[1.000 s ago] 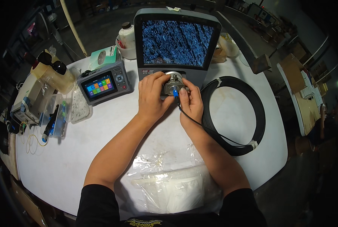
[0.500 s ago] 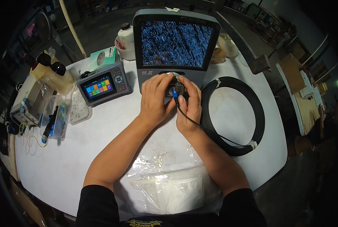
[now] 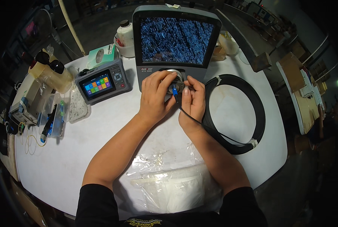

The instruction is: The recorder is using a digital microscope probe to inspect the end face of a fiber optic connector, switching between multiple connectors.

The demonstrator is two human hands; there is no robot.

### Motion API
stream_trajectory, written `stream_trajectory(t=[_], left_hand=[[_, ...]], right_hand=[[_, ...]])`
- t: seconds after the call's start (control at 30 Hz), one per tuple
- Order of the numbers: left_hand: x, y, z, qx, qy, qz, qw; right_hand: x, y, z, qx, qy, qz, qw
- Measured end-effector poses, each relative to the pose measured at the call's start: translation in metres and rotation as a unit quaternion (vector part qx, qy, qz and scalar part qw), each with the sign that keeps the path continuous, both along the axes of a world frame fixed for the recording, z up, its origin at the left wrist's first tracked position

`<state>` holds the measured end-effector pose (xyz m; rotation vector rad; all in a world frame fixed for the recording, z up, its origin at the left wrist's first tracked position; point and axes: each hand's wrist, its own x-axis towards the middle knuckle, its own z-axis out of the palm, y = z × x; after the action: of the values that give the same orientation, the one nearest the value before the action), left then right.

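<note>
A grey desktop instrument [image 3: 138,68] stands at the far middle of the table, its screen [image 3: 176,41] filled with blue speckle on black. A metal fixture [image 3: 172,75] sits at its front below the screen. A blue fibre-optic connector [image 3: 174,92] on a black cable points into this fixture. My left hand [image 3: 155,92] curls round the fixture's left side, fingertips on its top. At the right side my right hand [image 3: 192,99] pinches a small metal part of the fixture between thumb and fingers. The cable [image 3: 189,117] runs below the right hand toward a black cable coil [image 3: 260,113].
Left of the instrument stands a grey handheld tester [image 3: 103,81] with a colour screen, before a green box [image 3: 101,55]. A white bottle [image 3: 126,34] is behind. Sunglasses [image 3: 50,62] and a clear tray of connectors [image 3: 55,117] lie farther left. Clear plastic bags [image 3: 169,185] lie near me.
My right hand has shifted slightly right, its fingers drawing back from the fixture's top to its right side. More of the fixture now shows. The left hand has barely moved.
</note>
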<state>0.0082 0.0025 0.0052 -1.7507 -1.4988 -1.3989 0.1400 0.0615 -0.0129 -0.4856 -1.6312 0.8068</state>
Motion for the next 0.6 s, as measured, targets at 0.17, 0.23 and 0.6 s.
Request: stream_trajectory(t=[0.17, 0.23, 0.6], left_hand=[[0.002, 0.003, -0.003, 0.0, -0.006, -0.007, 1.0], [0.001, 0.002, -0.004, -0.001, -0.011, -0.011, 1.0], [0.002, 0.0, -0.004, 0.018, -0.013, -0.016, 1.0]], right_hand=[[0.002, 0.005, -0.007, 0.027, -0.009, -0.013, 0.999], [0.002, 0.005, -0.001, 0.074, -0.025, -0.022, 0.997], [0.005, 0.001, 0.01, 0.146, -0.08, 0.011, 0.986]])
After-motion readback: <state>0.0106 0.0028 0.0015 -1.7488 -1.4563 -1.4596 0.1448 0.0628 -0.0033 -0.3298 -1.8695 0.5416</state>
